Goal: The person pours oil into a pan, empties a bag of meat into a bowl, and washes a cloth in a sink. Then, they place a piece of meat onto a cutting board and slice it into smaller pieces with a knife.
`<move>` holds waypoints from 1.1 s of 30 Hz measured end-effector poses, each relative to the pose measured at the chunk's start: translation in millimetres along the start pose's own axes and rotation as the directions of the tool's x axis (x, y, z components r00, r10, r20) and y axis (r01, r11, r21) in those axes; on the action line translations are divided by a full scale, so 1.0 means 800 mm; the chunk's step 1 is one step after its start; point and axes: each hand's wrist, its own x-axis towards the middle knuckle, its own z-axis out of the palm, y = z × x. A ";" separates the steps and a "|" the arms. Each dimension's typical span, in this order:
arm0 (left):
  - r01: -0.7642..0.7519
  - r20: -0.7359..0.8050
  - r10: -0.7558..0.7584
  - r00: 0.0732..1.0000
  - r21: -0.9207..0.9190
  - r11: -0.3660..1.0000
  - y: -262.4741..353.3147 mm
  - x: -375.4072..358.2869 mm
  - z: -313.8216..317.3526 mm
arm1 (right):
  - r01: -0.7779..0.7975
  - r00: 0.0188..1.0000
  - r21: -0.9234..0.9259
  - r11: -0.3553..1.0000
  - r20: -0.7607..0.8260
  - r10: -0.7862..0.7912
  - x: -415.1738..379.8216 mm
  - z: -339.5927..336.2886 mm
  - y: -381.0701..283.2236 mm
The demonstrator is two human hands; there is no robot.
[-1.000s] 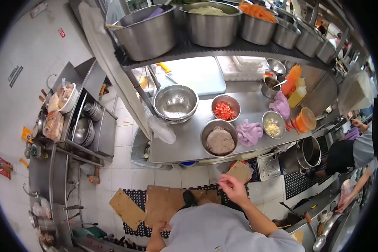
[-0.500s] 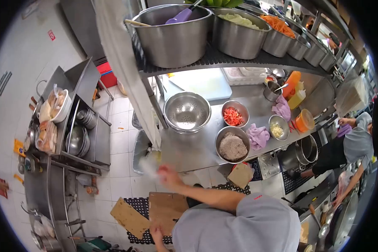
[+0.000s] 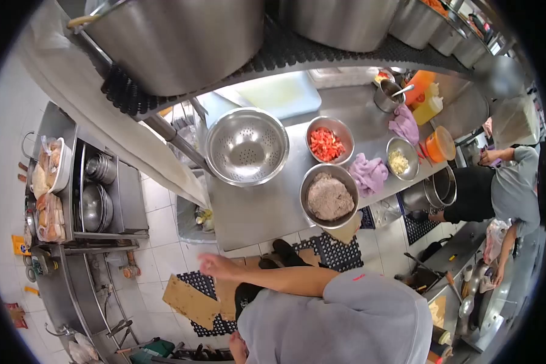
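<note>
My right hand point(image 3: 217, 267) reaches left past the front edge of the steel counter point(image 3: 239, 212), below the lined bin point(image 3: 195, 225). Its fingers are slightly blurred and somewhat apart, with nothing visible in them. Low in the view, my left hand point(image 3: 238, 347) hangs close to my grey shirt; its fingers are too hidden to read. On the counter are an empty colander point(image 3: 247, 147), a bowl of chopped red pieces point(image 3: 329, 141), a bowl of ground meat point(image 3: 330, 196) and a purple cloth point(image 3: 367, 174).
Large steel pots point(image 3: 182, 48) stand on the shelf above. A side unit point(image 3: 127, 200) holds bowls and bagged food at the left. Cardboard point(image 3: 191, 302) and black mats lie on the floor. At the right, another person point(image 3: 512, 191) works near pans.
The blurred whitish item in my right hand has gone from it, and that hand has moved left and down. The view has shifted, bringing the shelf pots closer.
</note>
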 end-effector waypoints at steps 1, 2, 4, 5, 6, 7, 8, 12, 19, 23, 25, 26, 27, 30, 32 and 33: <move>-0.016 0.004 0.016 1.000 0.010 1.000 0.001 0.000 -0.006 | 0.061 0.997 -0.076 0.995 0.043 -0.057 -0.020 0.009 0.013; -0.022 0.014 0.022 1.000 0.006 1.000 0.008 0.011 -0.004 | 0.133 0.989 -0.162 0.978 0.092 -0.119 -0.037 0.019 0.027; -0.064 -0.022 0.061 0.998 -0.110 0.992 0.025 0.032 -0.021 | 0.004 0.993 -0.335 0.942 0.116 0.037 -0.071 0.012 0.047; -0.068 -0.001 0.068 0.998 -0.093 0.993 0.031 0.038 -0.036 | -0.035 0.993 -0.293 0.955 0.095 0.065 -0.091 0.001 0.052; 0.041 0.026 -0.040 0.999 -0.058 0.997 0.037 0.045 -0.051 | -0.072 0.993 -0.253 0.965 0.073 0.093 -0.111 -0.011 0.056; 0.147 0.047 -0.146 0.988 -0.016 0.989 0.044 0.056 -0.062 | -0.140 0.983 -0.274 0.951 0.075 0.166 -0.125 -0.029 0.077; -0.017 0.034 0.009 0.999 0.235 0.972 0.037 0.077 -0.085 | -0.234 0.972 -0.030 0.972 -0.038 0.233 -0.143 -0.040 0.105; -0.284 0.211 0.218 0.953 0.363 0.888 0.054 0.169 -0.123 | -0.039 0.750 0.333 0.942 -0.613 0.248 -0.289 -0.157 0.104; -0.726 0.692 0.570 0.443 -0.096 0.681 0.436 0.075 0.153 | -0.583 0.071 -0.443 0.680 -0.862 -0.501 -0.413 -0.316 -0.070; -0.565 0.780 0.475 0.408 -0.193 0.802 0.510 0.008 0.310 | -0.546 0.353 -0.699 0.462 -0.692 -0.630 -0.383 -0.382 -0.125; -0.494 0.714 0.444 0.542 -0.156 0.855 0.519 -0.009 0.357 | -0.498 0.534 -0.807 0.316 -0.573 -0.621 -0.361 -0.417 -0.128; -0.515 0.691 0.479 0.541 -0.178 0.838 0.514 -0.002 0.374 | -0.479 0.633 -0.858 0.186 -0.484 -0.604 -0.352 -0.439 -0.117; -0.529 0.696 0.480 0.534 -0.168 0.832 0.510 0.008 0.388 | -0.484 0.618 -0.852 0.198 -0.493 -0.612 -0.348 -0.446 -0.115; -0.542 0.678 0.453 0.579 -0.096 0.835 0.496 0.034 0.386 | -0.659 0.603 -0.752 0.019 -0.543 -0.585 -0.341 -0.454 -0.084; -0.460 0.648 0.405 0.645 -0.094 0.883 0.494 0.033 0.359 | -0.701 0.556 -0.707 0.093 -0.623 -0.550 -0.341 -0.450 -0.068; -0.450 0.628 0.392 0.672 -0.075 0.890 0.496 0.025 0.339 | -0.736 0.517 -0.664 0.132 -0.677 -0.524 -0.340 -0.447 -0.067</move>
